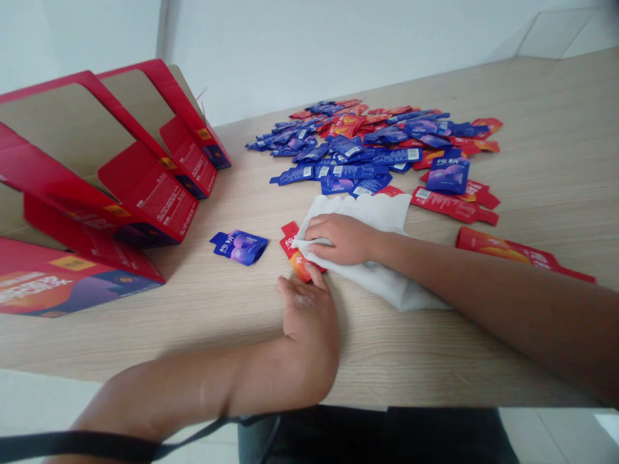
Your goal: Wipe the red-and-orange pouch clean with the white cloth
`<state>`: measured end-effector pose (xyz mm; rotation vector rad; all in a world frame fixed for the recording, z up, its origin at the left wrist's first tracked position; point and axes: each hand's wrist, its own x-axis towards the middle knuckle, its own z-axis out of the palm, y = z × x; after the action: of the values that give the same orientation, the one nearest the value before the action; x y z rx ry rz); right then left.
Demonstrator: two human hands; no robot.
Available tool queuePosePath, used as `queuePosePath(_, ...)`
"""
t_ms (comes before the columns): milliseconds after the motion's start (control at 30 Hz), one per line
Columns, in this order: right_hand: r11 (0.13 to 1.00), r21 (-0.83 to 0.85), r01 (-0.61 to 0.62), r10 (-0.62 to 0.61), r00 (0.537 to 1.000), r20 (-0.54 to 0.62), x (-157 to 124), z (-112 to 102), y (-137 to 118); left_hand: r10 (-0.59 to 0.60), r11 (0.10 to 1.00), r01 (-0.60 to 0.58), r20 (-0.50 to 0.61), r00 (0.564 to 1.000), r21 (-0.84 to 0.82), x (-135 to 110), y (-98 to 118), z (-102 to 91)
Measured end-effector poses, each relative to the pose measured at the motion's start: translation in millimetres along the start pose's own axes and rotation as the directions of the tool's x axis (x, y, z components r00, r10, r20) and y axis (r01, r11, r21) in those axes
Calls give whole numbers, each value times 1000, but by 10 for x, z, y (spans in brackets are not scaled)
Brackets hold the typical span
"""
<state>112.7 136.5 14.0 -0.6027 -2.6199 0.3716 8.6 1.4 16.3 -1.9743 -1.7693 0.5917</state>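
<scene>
— Red sachet [291,245], centre of the frame, on the worktop [217,309]: who holds it?
— The left hand [309,312], fingers flat and released, pins its near edge, probably to steady it; the right hand [341,237] clenches a white cloth [377,209] over it.

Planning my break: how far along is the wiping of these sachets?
Barely started, it seems. Done: perhaps one blue sachet, set apart near the boxes. In hand: the left hand pins a red sachet while the right hand presses a cloth on it. Left: the big pile behind.
</scene>
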Motion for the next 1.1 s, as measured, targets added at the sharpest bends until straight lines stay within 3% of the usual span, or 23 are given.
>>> queuePosePath(233, 1000, -5, 6, -6, 1000, 3, -2, -12, -8, -26, 998, 26, 2, 1000, -65, 13, 0, -10)
queuePosePath(467, 1000, 5, 7, -7, 1000, 1, 3, -5, -8, -10, 998, 10, 9, 1000, 63, 8, -6, -28)
queuePosePath(767, 1000, 1, 7, -7, 1000, 1, 1, -3, -2, 9, 1000, -11, 70, 998, 28, 16, -16, -61)
queuePosePath(1100, 1000, 5, 6, -6, 1000, 0, 3, -6, -6, -3, 1000, 3, 12, 1000, -1, 2, -10, -42)
